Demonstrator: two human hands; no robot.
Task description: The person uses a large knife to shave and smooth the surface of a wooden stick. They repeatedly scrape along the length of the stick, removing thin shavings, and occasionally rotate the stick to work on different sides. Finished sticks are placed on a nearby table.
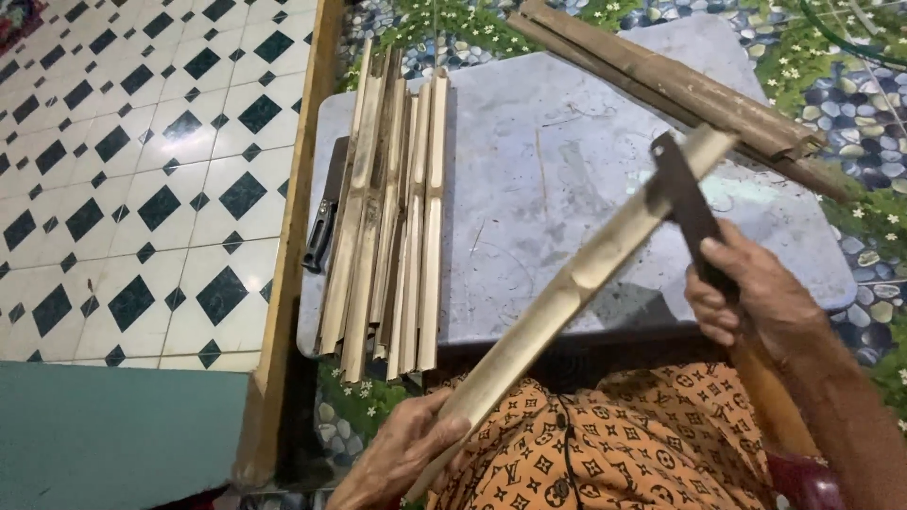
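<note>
My left hand point(402, 449) grips the near end of a long pale split bamboo slat point(576, 279), which slants up and to the right over the grey plastic table point(557, 161). My right hand point(751, 293) holds the handle of a dark-bladed cleaver point(682, 194); its blade rests against the far end of the slat. A pile of several split bamboo slats point(387, 212) lies lengthwise on the table's left part.
A second dark knife point(324, 222) lies at the table's left edge, beside the pile. Brown bamboo halves point(690, 90) lie across the table's far right corner. A wooden threshold point(288, 236) divides the tiled floor point(123, 170) from a pebble-pattern mat point(850, 104). My lap in patterned orange cloth point(614, 444) is below.
</note>
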